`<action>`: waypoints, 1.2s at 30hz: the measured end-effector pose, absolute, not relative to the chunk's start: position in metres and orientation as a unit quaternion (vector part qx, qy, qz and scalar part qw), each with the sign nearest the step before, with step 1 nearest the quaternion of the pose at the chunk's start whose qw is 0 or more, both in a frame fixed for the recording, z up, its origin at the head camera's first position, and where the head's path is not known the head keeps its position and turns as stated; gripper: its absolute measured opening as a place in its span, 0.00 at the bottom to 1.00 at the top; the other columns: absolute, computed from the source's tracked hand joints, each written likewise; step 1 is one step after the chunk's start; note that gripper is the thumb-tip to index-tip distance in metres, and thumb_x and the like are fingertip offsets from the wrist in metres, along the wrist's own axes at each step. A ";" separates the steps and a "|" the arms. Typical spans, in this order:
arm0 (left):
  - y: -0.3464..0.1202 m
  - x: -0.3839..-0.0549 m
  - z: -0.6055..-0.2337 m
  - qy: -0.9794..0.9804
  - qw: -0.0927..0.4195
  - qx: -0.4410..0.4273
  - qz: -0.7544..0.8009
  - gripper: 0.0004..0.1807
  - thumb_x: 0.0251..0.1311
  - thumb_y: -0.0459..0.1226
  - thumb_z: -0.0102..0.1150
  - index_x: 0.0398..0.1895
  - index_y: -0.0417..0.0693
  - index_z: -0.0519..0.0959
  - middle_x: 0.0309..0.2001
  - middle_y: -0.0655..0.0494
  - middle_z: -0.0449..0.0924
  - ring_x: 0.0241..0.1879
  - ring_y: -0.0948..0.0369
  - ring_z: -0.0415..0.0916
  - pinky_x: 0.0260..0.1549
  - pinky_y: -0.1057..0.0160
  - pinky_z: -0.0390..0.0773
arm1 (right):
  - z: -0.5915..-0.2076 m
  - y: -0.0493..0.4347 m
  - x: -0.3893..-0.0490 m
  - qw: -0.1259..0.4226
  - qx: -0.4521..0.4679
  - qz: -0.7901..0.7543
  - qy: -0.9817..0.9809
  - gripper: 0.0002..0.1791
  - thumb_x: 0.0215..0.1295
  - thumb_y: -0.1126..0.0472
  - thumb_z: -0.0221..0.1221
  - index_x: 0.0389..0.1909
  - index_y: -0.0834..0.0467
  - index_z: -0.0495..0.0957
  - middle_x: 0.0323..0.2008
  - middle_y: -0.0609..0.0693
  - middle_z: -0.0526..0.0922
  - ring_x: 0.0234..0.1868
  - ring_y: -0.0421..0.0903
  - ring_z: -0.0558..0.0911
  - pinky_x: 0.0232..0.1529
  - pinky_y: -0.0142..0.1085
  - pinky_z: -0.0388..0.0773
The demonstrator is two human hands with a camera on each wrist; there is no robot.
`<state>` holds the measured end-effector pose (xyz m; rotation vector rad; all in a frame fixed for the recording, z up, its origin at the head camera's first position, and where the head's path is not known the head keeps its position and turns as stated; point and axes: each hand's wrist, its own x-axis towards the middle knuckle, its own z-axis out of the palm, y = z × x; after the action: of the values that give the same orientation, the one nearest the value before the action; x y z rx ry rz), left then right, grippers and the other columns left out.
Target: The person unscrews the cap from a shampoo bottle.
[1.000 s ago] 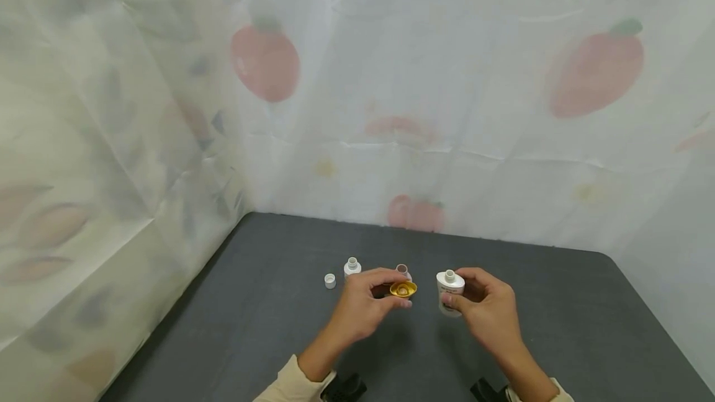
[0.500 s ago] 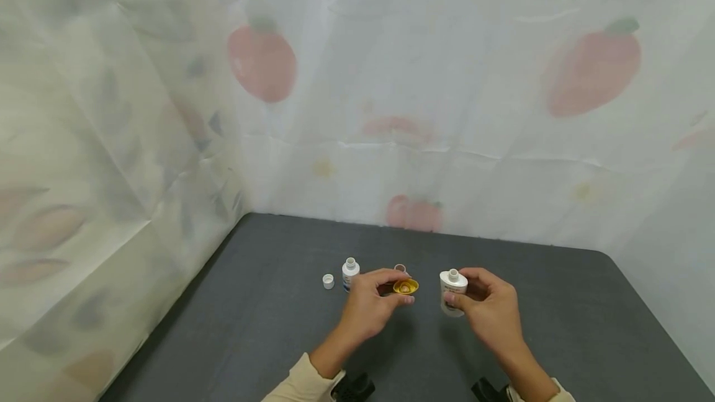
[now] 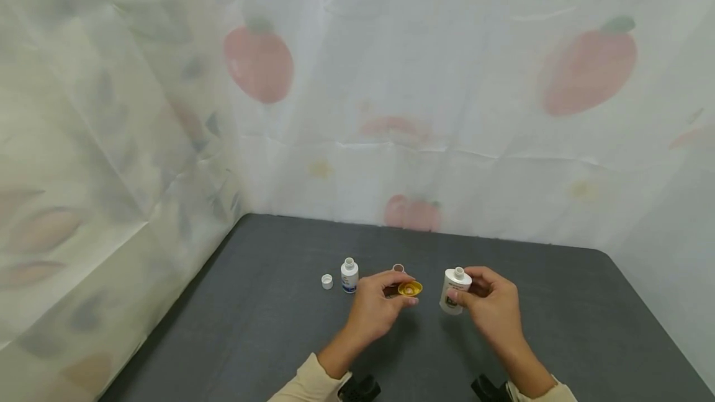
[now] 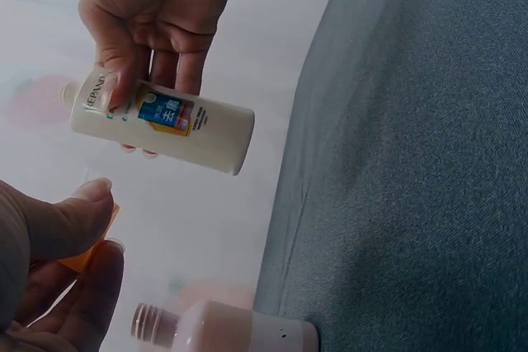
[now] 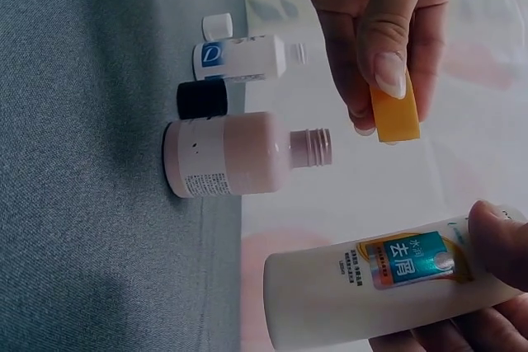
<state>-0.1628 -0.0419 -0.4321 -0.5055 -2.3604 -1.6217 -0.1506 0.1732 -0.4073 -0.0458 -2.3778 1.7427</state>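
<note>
My left hand (image 3: 374, 303) pinches a gold-yellow bottle cap (image 3: 410, 289) between thumb and fingers, its hollow underside turned up. In my right hand (image 3: 494, 303) is a white shampoo bottle (image 4: 165, 125) with an uncapped neck and a blue-and-orange label. The thumb lies across its front, fingers behind. Held above the table, the bottle leans slightly, its neck toward the right hand. A gap separates cap and bottle. Behind the left hand stands an open pink bottle (image 5: 247, 154) with a threaded neck, mostly hidden in the head view.
Left of the left hand, a small white bottle (image 3: 349, 276) stands uncapped on the dark table (image 3: 268, 327). A white screw cap (image 3: 327, 281) lies beside it. A black cap (image 5: 202, 99) sits beside the pink bottle. Printed sheeting (image 3: 346, 92) hangs behind the table.
The left hand has shifted a little right with the yellow cap, showing more of the small white bottle. The shampoo bottle has tilted slightly and moved a bit right.
</note>
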 end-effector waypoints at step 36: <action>-0.027 -0.169 -0.448 -0.836 0.142 -0.188 -0.495 0.12 0.54 0.28 0.77 0.42 0.43 0.89 0.41 0.50 0.90 0.40 0.61 0.87 0.40 0.72 0.86 | -0.415 0.175 -0.162 0.058 -0.050 0.644 -0.761 0.19 0.62 0.72 0.70 0.54 0.70 0.80 0.48 0.51 0.90 0.41 0.28 0.85 0.41 0.28 0.86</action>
<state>-0.1693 -0.0265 -0.4478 -0.5438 -2.4131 -1.4282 -0.1622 0.1748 -0.4149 -0.1523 -2.3049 1.9525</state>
